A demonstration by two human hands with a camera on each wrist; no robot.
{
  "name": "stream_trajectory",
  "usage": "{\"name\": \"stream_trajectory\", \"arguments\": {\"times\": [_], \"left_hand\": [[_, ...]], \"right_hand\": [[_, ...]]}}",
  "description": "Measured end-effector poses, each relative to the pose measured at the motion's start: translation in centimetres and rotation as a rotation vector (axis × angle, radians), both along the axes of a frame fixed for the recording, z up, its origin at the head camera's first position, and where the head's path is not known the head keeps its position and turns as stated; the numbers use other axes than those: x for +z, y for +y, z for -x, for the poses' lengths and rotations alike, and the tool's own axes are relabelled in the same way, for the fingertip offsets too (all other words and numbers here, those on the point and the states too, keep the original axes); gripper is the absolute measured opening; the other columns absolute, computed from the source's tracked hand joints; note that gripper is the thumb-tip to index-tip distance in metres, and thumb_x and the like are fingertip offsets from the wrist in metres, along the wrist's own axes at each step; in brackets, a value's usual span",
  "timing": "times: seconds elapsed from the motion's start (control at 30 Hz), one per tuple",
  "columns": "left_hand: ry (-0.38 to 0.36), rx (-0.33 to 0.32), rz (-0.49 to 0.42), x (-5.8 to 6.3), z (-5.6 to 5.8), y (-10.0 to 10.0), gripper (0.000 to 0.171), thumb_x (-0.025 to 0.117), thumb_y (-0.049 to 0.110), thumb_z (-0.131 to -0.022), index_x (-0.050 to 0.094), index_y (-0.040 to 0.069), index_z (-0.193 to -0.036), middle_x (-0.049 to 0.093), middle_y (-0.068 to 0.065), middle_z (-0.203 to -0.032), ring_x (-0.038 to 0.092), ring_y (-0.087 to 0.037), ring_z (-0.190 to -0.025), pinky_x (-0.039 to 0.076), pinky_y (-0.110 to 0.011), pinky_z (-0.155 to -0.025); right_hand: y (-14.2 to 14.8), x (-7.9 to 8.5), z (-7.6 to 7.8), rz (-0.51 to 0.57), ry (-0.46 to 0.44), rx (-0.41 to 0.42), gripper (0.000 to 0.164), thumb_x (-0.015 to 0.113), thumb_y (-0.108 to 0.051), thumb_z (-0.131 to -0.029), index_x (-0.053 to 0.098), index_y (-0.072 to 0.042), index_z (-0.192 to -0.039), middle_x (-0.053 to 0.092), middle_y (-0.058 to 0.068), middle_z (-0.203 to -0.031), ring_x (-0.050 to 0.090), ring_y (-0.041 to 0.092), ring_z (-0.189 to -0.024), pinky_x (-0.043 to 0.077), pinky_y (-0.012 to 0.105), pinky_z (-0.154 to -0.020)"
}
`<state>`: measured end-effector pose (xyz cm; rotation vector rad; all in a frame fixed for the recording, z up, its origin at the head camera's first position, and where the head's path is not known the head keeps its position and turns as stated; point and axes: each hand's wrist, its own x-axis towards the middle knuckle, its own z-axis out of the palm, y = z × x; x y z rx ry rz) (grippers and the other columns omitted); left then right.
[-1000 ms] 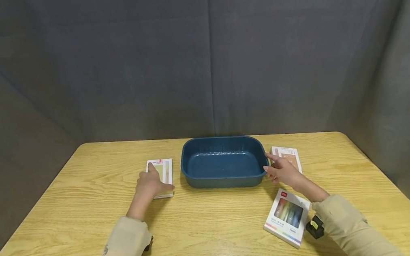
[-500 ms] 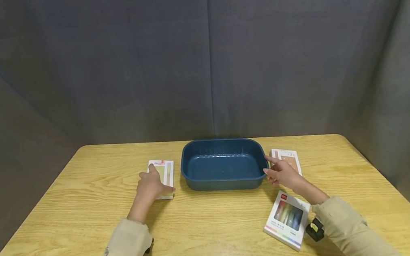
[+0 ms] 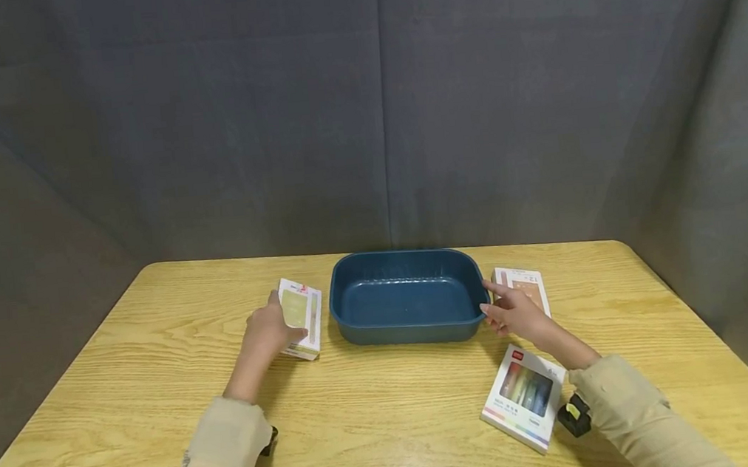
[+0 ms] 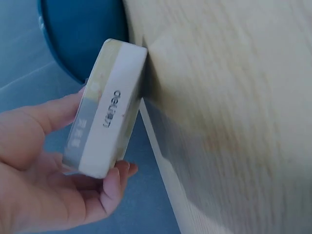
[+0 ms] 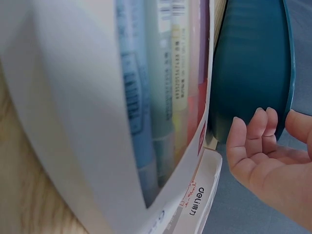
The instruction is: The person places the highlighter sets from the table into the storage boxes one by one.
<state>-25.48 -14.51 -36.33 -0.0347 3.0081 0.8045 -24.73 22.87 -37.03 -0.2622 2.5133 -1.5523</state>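
Observation:
My left hand point(image 3: 267, 330) grips a white box with a yellow-green panel point(image 3: 303, 320) between thumb and fingers. In the left wrist view, the box's lettered end point(image 4: 113, 109) faces the camera and the box is tilted against the tabletop. A dark blue rectangular basin point(image 3: 412, 334) stands just to the right of that box. At the basin's right end, my right hand point(image 3: 520, 317) holds the rim. The right wrist view has the fingers point(image 5: 253, 129) against its outer wall and the thumb at the rim; the thumb's contact is partly hidden.
A white box with an orange panel point(image 3: 531, 285) lies partly behind the right hand. Nearer the front, a white windowed box of coloured pens point(image 3: 525, 398) lies askew beside the right wrist. The wooden table point(image 3: 363, 420) ends at a dark grey curtain point(image 3: 383, 114).
My left hand has taken hold of the yellow-green box, which has turned slightly and tipped up from lying flat. The right hand and the basin have stayed in place.

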Motion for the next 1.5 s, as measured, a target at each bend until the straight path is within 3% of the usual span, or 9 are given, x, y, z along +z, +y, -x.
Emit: {"name": "stream_trajectory", "arguments": {"times": [0.23,0.33,0.47,0.7,0.93,1.07,1.17,1.5], "left_hand": [[0.017,-0.113,-0.173,0.4,0.1,-1.0,0.066,0.059,0.004,-0.082,0.022,-0.017,-0.132,0.041,-0.035,-0.122,0.051,-0.041,-0.098,0.041,-0.047,-0.083],[-0.024,-0.125,-0.258,0.4,0.1,-1.5,0.058,0.050,0.003,-0.085,0.023,-0.014,-0.134,0.047,-0.034,-0.115,0.056,-0.035,-0.085,0.047,-0.041,-0.071],[-0.072,-0.102,-0.349,0.5,0.2,-1.9,0.054,0.046,0.002,-0.085,0.027,-0.010,-0.135,0.055,-0.028,-0.096,0.054,-0.020,-0.063,0.046,-0.028,-0.050],[-0.093,-0.037,-0.389,0.8,0.2,-2.2,0.056,0.046,-0.001,-0.081,0.030,-0.009,-0.134,0.057,-0.024,-0.087,0.040,-0.009,-0.042,0.036,-0.020,-0.039],[-0.029,0.018,-0.379,1.5,-0.1,-2.4,0.055,0.043,-0.001,-0.080,0.032,-0.009,-0.133,0.051,-0.033,-0.109,0.051,-0.018,-0.057,0.038,-0.023,-0.043],[0.017,0.039,-0.380,2.2,-0.3,-2.5,0.055,0.042,0.000,-0.081,0.031,-0.009,-0.133,0.047,-0.034,-0.115,0.057,-0.032,-0.079,0.044,-0.027,-0.052],[0.058,0.054,-0.381,2.8,-0.3,-2.4,0.053,0.043,0.001,-0.082,0.032,-0.007,-0.134,0.047,-0.033,-0.116,0.053,-0.039,-0.098,0.046,-0.030,-0.059],[0.152,0.121,-0.416,3.8,-0.2,-1.3,0.052,0.047,0.003,-0.082,0.037,-0.005,-0.133,0.048,-0.031,-0.118,0.051,-0.040,-0.101,0.046,-0.040,-0.074]], "right_hand": [[0.1,-0.1,0.1,0.017,-0.009,0.001,0.054,0.043,-0.002,-0.093,0.015,0.010,-0.138,0.051,0.014,-0.071,0.046,0.021,-0.062,0.041,0.028,-0.053],[0.1,-0.2,0.1,0.013,-0.009,0.001,0.054,0.043,-0.003,-0.093,0.015,0.010,-0.138,0.052,0.015,-0.072,0.047,0.021,-0.062,0.041,0.028,-0.053],[0.1,-0.2,0.2,0.000,-0.006,-0.001,0.054,0.044,-0.003,-0.093,0.016,0.010,-0.137,0.054,0.016,-0.073,0.049,0.021,-0.063,0.043,0.028,-0.054],[0.0,0.0,0.1,-0.003,-0.002,-0.001,0.055,0.045,-0.003,-0.093,0.016,0.011,-0.137,0.055,0.015,-0.074,0.050,0.020,-0.063,0.045,0.028,-0.055],[0.0,0.0,0.0,0.002,-0.008,-0.003,0.055,0.044,-0.003,-0.093,0.016,0.010,-0.138,0.055,0.016,-0.074,0.051,0.020,-0.063,0.045,0.028,-0.055],[0.1,0.0,0.0,0.006,-0.006,0.000,0.054,0.043,-0.002,-0.093,0.015,0.010,-0.137,0.055,0.017,-0.074,0.051,0.020,-0.062,0.045,0.028,-0.055],[0.1,0.0,0.0,0.005,-0.003,0.001,0.054,0.043,-0.002,-0.093,0.015,0.010,-0.138,0.055,0.017,-0.074,0.051,0.020,-0.062,0.045,0.028,-0.055],[-0.1,0.2,-0.2,0.006,-0.007,-0.003,0.055,0.044,-0.005,-0.093,0.015,0.010,-0.138,0.056,0.013,-0.072,0.052,0.019,-0.062,0.046,0.029,-0.055]]}}
